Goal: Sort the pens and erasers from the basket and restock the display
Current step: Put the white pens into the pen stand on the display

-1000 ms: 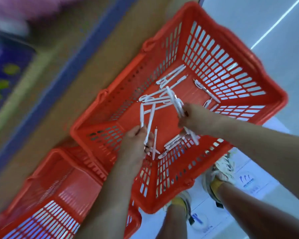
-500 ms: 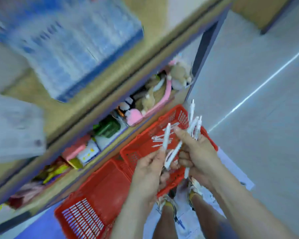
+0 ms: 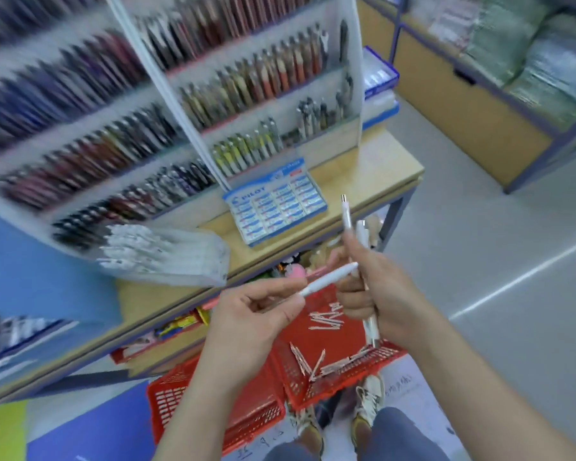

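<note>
From here I read the step as transfer: pens lifted out of the basket and carried toward the display, not yet placed. My left hand (image 3: 246,314) pinches one white pen (image 3: 328,278) between thumb and fingers, barrel pointing up and right toward the other hand; my right hand (image 3: 376,294) is clenched round a bundle of white pens (image 3: 348,221), standing nearly upright, tips above the fist and tails below it. The red basket (image 3: 330,390) sits on the floor below both hands, with loose pens (image 3: 326,319) lying on its bottom. An eraser box (image 3: 275,201) rests near the front edge of the wooden shelf (image 3: 373,168), just right of a white-pen tray (image 3: 153,251), which looks the matching slot, though blur hides detail; the pen display rack (image 3: 213,94) rises behind. Next move, in my judgement: join the single pen to the bundle, align the tips, then feed the lot into the tray; remaining pens need another trip. I can see no erasers in the basket.
</note>
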Motion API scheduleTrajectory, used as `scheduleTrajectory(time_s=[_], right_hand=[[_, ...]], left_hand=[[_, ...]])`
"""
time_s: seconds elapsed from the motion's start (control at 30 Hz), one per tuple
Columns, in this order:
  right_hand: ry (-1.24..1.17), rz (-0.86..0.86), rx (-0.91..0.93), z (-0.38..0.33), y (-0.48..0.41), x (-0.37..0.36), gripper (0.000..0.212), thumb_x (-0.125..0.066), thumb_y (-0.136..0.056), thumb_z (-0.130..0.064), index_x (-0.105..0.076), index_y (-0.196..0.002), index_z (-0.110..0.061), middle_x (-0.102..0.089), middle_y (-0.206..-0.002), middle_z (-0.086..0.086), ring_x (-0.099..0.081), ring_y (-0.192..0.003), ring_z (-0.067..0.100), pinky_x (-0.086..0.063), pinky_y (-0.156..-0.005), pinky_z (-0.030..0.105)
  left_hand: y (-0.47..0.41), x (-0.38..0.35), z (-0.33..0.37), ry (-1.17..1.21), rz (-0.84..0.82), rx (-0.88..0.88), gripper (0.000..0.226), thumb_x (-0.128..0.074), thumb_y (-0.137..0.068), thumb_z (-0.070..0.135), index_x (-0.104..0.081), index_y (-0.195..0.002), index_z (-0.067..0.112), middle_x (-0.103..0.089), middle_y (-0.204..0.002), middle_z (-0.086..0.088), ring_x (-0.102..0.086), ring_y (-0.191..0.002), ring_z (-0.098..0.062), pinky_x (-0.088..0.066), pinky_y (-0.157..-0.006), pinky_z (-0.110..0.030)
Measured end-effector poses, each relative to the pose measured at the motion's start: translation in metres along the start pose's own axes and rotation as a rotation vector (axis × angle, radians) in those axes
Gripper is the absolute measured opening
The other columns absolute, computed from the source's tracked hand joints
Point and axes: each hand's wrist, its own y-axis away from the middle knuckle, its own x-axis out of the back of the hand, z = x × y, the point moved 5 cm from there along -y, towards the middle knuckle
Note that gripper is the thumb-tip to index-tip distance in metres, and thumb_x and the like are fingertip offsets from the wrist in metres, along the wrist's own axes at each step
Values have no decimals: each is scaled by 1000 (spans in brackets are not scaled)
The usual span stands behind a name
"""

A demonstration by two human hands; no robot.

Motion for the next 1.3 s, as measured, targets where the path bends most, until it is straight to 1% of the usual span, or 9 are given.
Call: scheduleTrajectory(time_s=[0.1,0.2,0.3,0.43,0.53,0.7,0.97,1.13,1.3], right_hand=[[12,-116,-3,-6,0,-26,39,-46,-89,-49,-54,-79,-12,-35,-43,-5,-17,-32,3,-12,-37,9],[230,-133,68,-6,-5,-47,25,-58,-86,-29,-56,-91,-5,-46,-52,5,-21,-33,6,-16,-36,10],[277,-101,147,-5,-13,-67,10,-56,-91,-12,-58,-86,-3,-57,-59,11,-24,-33,7,-15,-37,12],[279,-89,177,6,-22,-93,6,-54,-92,-6,-59,-91,-5,-64,-69,14,-24,-33,7,-12,-41,20],[301,-95,169,19,-30,-112,9,-53,-92,-1,-60,-97,-3,-66,-72,12,-24,-34,7,-15,-39,17],[437,-51,185,34,-48,-135,11,-56,-91,-1,-64,-96,-7,-68,-70,8,-27,-38,9,-23,-38,17],[660,291,277,52,-90,-126,16,-65,-88,-24,-66,-81,-10,-51,-48,-5,-43,-40,8,-34,-44,22],[818,368,297,60,-114,-125,29,-67,-84,-28,-64,-76,-1,-51,-55,7,-47,-49,18,-35,-48,27],[861,381,275,68,-130,-127,30,-67,-84,-32,-57,-71,-7,-47,-58,5,-51,-56,26,-36,-51,31]], left_hand=[[2,28,20,-215,56,-73,28,-74,-75,3,-76,-84,30,-69,-71,20,-59,-67,9,-39,-63,-4],[0,56,31,-321,65,-122,28,-72,-77,1,-75,-88,27,-68,-77,16,-57,-70,7,-39,-65,-7],[-3,87,32,-182,123,-79,29,-69,-79,-3,-71,-93,22,-66,-79,10,-56,-68,-3,-44,-60,-13],[-6,136,22,83,269,16,14,-69,-80,2,-69,-92,9,-70,-79,-2,-65,-73,-12,-56,-67,-21],[-6,163,15,151,316,75,11,-67,-83,7,-68,-92,2,-69,-73,-12,-65,-63,-17,-55,-59,-21],[-9,195,6,189,349,98,8,-67,-83,6,-72,-89,8,-72,-74,-11,-69,-69,-19,-56,-63,-20],[-18,250,21,-469,579,-213,19,-68,-84,23,-65,-78,40,-67,-67,15,-62,-64,-5,-48,-60,-17],[-41,250,14,-756,519,-308,10,-66,-87,21,-72,-94,20,-68,-81,7,-60,-72,-11,-49,-68,-26],[-62,250,-1,-686,459,-171,9,-66,-86,22,-72,-93,23,-68,-76,10,-61,-72,-9,-52,-72,-30]])
